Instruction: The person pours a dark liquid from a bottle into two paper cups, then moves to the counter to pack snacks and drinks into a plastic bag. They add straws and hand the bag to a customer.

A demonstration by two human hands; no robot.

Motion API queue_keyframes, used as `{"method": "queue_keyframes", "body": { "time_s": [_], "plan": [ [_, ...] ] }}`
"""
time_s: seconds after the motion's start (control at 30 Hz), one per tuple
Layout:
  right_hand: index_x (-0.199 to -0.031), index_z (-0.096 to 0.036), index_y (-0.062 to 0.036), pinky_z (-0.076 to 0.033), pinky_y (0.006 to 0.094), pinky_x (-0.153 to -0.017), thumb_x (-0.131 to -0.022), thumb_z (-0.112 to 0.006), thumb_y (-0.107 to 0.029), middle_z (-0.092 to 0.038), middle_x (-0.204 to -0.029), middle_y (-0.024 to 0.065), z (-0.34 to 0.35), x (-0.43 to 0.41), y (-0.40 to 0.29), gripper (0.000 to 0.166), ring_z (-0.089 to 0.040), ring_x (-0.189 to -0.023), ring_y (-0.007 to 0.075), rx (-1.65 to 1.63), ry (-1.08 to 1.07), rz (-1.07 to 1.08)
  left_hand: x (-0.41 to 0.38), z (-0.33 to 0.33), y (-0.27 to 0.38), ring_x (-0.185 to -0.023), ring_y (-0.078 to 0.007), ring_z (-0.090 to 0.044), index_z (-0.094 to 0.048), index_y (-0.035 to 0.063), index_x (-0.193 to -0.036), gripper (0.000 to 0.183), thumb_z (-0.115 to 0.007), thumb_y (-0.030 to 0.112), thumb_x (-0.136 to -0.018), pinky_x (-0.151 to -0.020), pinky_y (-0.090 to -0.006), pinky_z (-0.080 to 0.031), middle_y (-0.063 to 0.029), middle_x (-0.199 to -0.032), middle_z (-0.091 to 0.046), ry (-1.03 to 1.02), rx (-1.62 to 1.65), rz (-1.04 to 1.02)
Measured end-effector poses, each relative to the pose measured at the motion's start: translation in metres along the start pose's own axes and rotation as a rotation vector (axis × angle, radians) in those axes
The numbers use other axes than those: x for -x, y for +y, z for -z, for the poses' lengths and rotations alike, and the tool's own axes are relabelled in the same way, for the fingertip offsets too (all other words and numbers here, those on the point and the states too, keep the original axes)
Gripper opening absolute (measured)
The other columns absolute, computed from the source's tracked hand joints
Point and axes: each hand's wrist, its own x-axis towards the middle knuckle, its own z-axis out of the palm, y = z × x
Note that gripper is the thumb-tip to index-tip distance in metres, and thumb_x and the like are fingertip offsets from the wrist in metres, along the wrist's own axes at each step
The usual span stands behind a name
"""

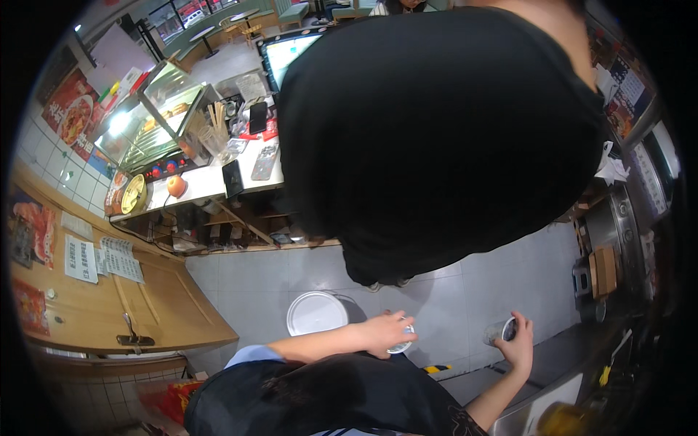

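My left hand point(381, 332) is curled over a round container point(402, 347) with a pale rim, held close to my dark apron point(327, 392). My fingers cover much of it, so its contents cannot be told. Out to the right, my right hand point(518, 343) grips a clear plastic cup point(495, 331) near its rim. The cup is tilted and its inside looks dark. On the floor beyond my left forearm stands a white lidded bucket point(316, 313).
A person in black point(436, 136) stands close in front. Left of them is a counter point(210, 177) with a glass food warmer point(158, 120), phones and an apple point(176, 186). A wooden door point(174, 300) juts in at left; a steel worktop point(545, 403) lies at lower right.
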Motion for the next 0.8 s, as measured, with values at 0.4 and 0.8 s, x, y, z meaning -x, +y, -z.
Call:
{"method": "queue_keyframes", "body": {
  "time_s": [0.4, 0.8],
  "plan": [
    [-0.121, -0.054, -0.015, -0.046, 0.0423, -0.092, -0.054, -0.074, -0.017, -0.049, -0.119, 0.0157, 0.133, -0.096, 0.166, 0.07, -0.048, -0.114, 0.0357, 0.141, 0.056, -0.089, -0.342, 0.084, 0.029, -0.106, -0.0355, -0.05, -0.052, 0.0187, -0.121, 0.071, -0.076, 0.019, -0.054, -0.079, -0.0471, -0.049, -0.0154, -0.114, -0.049, 0.112, -0.066, -0.109],
    [-0.121, -0.055, -0.0191, -0.047, 0.0413, -0.092, -0.053, -0.076, -0.016, -0.046, -0.122, 0.0141, 0.236, -0.217, 0.349, 0.071, -0.048, -0.114, 0.0334, -0.016, 0.062, -0.356, -0.712, 0.187, -0.007, -0.107, -0.0372, -0.048, -0.055, 0.0182, -0.119, 0.065, -0.076, 0.025, -0.058, -0.083, -0.0452, -0.048, -0.0169, -0.116, -0.049, 0.229, -0.197, 0.054]
  ]
}}
